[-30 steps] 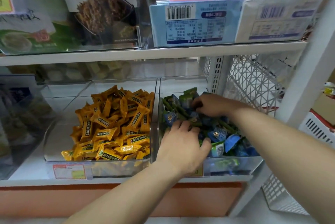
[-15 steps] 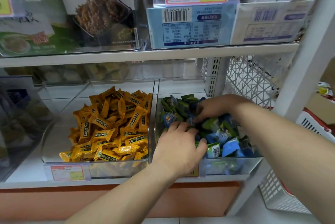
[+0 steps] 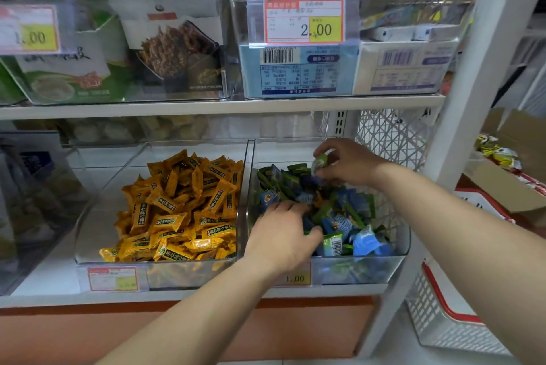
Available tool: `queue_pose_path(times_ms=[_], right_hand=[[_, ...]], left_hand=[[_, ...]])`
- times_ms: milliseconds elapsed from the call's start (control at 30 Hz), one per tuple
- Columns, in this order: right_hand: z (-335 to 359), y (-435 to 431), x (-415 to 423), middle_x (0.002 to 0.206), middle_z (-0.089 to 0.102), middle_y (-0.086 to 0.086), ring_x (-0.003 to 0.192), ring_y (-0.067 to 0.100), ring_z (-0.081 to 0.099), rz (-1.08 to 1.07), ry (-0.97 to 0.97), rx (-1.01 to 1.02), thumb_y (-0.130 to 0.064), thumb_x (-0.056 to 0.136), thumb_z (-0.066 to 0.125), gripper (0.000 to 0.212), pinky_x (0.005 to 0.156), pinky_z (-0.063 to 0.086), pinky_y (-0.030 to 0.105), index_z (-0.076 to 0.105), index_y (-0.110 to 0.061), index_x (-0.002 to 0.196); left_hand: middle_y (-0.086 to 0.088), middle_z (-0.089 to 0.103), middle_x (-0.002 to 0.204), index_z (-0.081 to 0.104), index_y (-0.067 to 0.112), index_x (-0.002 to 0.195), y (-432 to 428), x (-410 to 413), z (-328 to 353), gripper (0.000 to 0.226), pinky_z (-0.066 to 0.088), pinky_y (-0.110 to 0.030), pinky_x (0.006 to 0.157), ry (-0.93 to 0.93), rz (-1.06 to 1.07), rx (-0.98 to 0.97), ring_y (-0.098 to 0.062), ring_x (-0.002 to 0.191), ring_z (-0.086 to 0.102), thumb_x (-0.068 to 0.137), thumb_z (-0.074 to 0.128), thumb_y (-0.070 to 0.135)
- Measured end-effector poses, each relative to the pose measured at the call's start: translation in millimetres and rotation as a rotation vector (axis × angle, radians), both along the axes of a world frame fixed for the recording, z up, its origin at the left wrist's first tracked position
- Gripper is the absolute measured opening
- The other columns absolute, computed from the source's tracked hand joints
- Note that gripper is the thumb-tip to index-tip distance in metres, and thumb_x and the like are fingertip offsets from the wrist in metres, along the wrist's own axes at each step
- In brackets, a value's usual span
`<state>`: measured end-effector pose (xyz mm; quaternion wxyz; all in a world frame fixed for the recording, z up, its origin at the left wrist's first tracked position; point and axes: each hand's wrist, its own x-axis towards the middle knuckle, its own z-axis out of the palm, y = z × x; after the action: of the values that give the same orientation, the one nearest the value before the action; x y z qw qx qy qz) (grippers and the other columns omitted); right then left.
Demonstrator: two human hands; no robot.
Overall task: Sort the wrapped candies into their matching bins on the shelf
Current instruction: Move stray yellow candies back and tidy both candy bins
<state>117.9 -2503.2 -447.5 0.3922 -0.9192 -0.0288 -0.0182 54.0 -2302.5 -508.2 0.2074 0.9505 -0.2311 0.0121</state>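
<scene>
Two clear bins stand side by side on the lower shelf. The left bin (image 3: 88, 234) holds a heap of orange wrapped candies (image 3: 180, 211). The right bin (image 3: 403, 246) holds mixed blue and green wrapped candies (image 3: 342, 217). My right hand (image 3: 348, 162) is over the back of the right bin and pinches a green wrapped candy (image 3: 320, 161) lifted above the pile. My left hand (image 3: 280, 234) lies palm down in the front of the same bin, its fingers curled into the candies; what they hold is hidden.
The upper shelf (image 3: 221, 107) carries clear bins of snack packets and boxes with price tags (image 3: 304, 20). A white mesh panel (image 3: 390, 140) closes the shelf's right side. White baskets with red rims (image 3: 443, 314) and a cardboard box (image 3: 514, 158) stand at the right.
My right hand has risen from the pile with a green candy pinched in its fingers. My left hand has stayed in the front of the right bin. The camera moved closer.
</scene>
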Motion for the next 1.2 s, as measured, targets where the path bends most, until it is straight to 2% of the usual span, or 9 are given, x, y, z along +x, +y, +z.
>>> queue_pose_path(times_ms=[167,233,367,433,567,667,800,1067,1200], right_hand=[[8.0,8.1,-9.5,0.108,0.061,-0.004,0.08,0.016,0.071,-0.058,-0.074,0.217,-0.004,0.085,0.071,0.035,0.066,0.061,0.027,0.067,-0.033,0.103],[8.5,8.9,-9.1,0.123,0.059,-0.001,0.099,0.017,0.066,-0.087,-0.102,0.045,-0.008,0.086,0.069,0.04,0.079,0.058,0.028,0.065,-0.036,0.115],[4.3,8.8,-8.2,0.153,0.04,0.01,0.132,0.029,0.047,-0.157,0.001,-0.402,-0.026,0.094,0.062,0.071,0.103,0.043,0.035,0.027,-0.023,0.155],[0.4,11.0,-8.2,0.139,0.052,0.004,0.126,0.024,0.052,-0.082,-0.006,-0.404,-0.032,0.092,0.065,0.057,0.099,0.044,0.032,0.044,-0.021,0.144],[-10.6,13.4,-4.1,0.1,0.062,-0.013,0.1,0.017,0.061,0.188,0.342,-0.519,-0.041,0.079,0.076,0.034,0.083,0.049,0.029,0.059,-0.031,0.107],[-18.6,13.2,2.3,0.124,0.063,-0.008,0.114,0.019,0.058,0.191,0.406,-0.541,-0.037,0.075,0.079,0.06,0.093,0.049,0.032,0.057,-0.029,0.131],[-33.5,21.2,10.3,0.137,0.059,-0.001,0.116,0.018,0.058,0.174,0.352,-0.558,-0.029,0.078,0.078,0.072,0.098,0.049,0.033,0.049,-0.024,0.144],[-29.6,8.7,11.8,0.093,0.067,-0.009,0.088,0.01,0.062,0.007,0.033,-0.349,-0.024,0.08,0.082,0.015,0.064,0.038,0.014,0.069,-0.023,0.087],[-7.3,3.2,-3.0,0.082,0.065,-0.015,0.078,0.0,0.059,-0.109,-0.143,-0.257,-0.024,0.085,0.076,0.014,0.06,0.036,0.011,0.066,-0.028,0.076]], left_hand=[[0.001,0.055,0.137,0.046,0.028,0.141,-2.1,2.1,11.0,0.057,0.048,-0.037,0.098,-0.047,0.092,-0.259,-0.023,0.125,0.051,0.088,0.06,0.047],[0.003,0.056,0.137,0.049,0.032,0.139,-1.5,1.9,12.3,0.053,0.049,-0.038,0.096,-0.051,0.035,-0.143,-0.023,0.124,0.053,0.09,0.054,0.051],[0.009,0.052,0.141,0.06,0.033,0.13,1.6,-2.0,6.4,0.049,0.041,-0.04,0.1,-0.049,-0.075,0.136,-0.021,0.128,0.047,0.091,0.044,0.059],[0.009,0.051,0.142,0.063,0.032,0.126,3.4,-2.0,5.2,0.047,0.041,-0.039,0.101,-0.045,-0.078,0.123,-0.021,0.129,0.045,0.091,0.045,0.057],[0.008,0.053,0.14,0.067,0.031,0.119,5.3,-2.0,4.6,0.04,0.043,-0.038,0.1,-0.058,-0.097,0.087,-0.022,0.127,0.047,0.091,0.049,0.053],[0.009,0.051,0.142,0.068,0.032,0.119,5.7,-2.8,4.6,0.039,0.043,-0.038,0.1,-0.054,-0.102,0.087,-0.022,0.127,0.046,0.091,0.05,0.052],[0.01,0.05,0.144,0.067,0.032,0.119,4.6,-1.3,3.9,0.038,0.042,-0.038,0.102,-0.054,-0.091,0.071,-0.021,0.129,0.045,0.09,0.051,0.051],[0.009,0.055,0.136,0.064,0.032,0.12,2.6,3.3,3.1,0.038,0.044,-0.038,0.097,-0.048,-0.088,0.07,-0.02,0.124,0.047,0.089,0.053,0.051],[0.006,0.06,0.13,0.058,0.032,0.129,1.7,3.1,9.6,0.045,0.048,-0.041,0.096,-0.009,-0.033,-0.048,-0.021,0.118,0.056,0.088,0.057,0.051]])
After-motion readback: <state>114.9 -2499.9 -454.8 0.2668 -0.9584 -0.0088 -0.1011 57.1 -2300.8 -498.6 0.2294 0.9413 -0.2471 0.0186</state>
